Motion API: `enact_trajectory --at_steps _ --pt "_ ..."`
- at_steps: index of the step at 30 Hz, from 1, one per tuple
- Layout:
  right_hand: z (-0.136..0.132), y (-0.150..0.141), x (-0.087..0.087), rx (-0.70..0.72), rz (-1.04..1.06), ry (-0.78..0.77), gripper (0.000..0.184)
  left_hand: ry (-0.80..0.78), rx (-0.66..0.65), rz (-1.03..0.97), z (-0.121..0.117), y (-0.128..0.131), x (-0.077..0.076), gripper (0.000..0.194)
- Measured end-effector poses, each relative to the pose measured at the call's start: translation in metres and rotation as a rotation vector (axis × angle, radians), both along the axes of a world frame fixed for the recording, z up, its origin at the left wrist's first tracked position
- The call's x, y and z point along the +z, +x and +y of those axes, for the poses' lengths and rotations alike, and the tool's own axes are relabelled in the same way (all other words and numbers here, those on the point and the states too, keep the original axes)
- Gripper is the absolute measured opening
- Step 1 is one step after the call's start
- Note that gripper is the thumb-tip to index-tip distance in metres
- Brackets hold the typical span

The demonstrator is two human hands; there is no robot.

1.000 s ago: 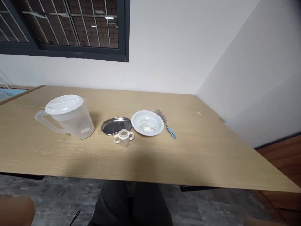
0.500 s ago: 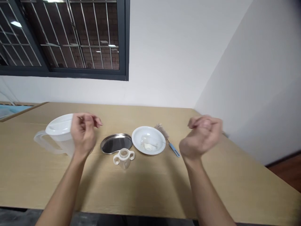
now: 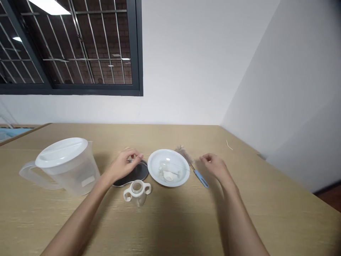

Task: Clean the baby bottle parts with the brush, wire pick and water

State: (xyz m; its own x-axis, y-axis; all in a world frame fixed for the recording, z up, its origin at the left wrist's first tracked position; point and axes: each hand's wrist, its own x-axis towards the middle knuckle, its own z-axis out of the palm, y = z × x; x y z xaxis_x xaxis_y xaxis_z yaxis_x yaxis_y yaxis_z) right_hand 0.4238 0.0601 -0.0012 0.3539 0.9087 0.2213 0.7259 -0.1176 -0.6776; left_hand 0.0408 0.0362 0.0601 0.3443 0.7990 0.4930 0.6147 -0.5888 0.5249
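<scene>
My left hand [image 3: 125, 161] hovers over the dark, shiny kidney-shaped metal tray [image 3: 137, 174] and hides part of it; its fingers are curled in towards the thumb, and nothing shows in them. Just in front of the tray, a clear baby bottle [image 3: 137, 193] with two white handles stands upright, its top uncovered. A white bowl [image 3: 153, 174] holds clear and white pieces [image 3: 169, 172] whose kind I cannot make out. To its right lies a bottle brush [image 3: 200, 177] with a blue handle. My right hand [image 3: 214, 165] is beside the brush, fingers and thumb drawn together, with nothing visible in them.
A large translucent pitcher [image 3: 71, 170] with a white lid stands at the left, its handle pointing left. A thin pale strand [image 3: 229, 145] lies at the back right. White walls [image 3: 181, 71] and a barred window [image 3: 87, 46] rise behind the wooden table [image 3: 170, 227].
Both hands have come down and inward from raised positions, the left from before the pitcher to above the tray, the right towards the brush. The view has tilted slightly up.
</scene>
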Motion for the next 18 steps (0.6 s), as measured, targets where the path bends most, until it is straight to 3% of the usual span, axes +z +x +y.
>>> enact_trajectory --at_steps 3,7,12,18 --pt "-0.008 0.010 -0.013 0.126 -0.021 -0.158 0.022 -0.108 -0.124 0.223 0.020 0.030 0.002 0.024" --pt "-0.010 0.010 -0.024 0.211 -0.062 -0.276 0.021 -0.213 -0.204 0.566 0.056 0.067 -0.009 0.039" --pt "-0.007 0.005 -0.026 0.222 -0.134 -0.327 0.019 -0.208 -0.280 0.697 0.088 0.099 -0.021 0.045" --pt "-0.012 -0.001 -0.018 0.180 -0.200 -0.323 0.021 -0.207 -0.298 0.802 0.092 0.120 -0.023 0.048"
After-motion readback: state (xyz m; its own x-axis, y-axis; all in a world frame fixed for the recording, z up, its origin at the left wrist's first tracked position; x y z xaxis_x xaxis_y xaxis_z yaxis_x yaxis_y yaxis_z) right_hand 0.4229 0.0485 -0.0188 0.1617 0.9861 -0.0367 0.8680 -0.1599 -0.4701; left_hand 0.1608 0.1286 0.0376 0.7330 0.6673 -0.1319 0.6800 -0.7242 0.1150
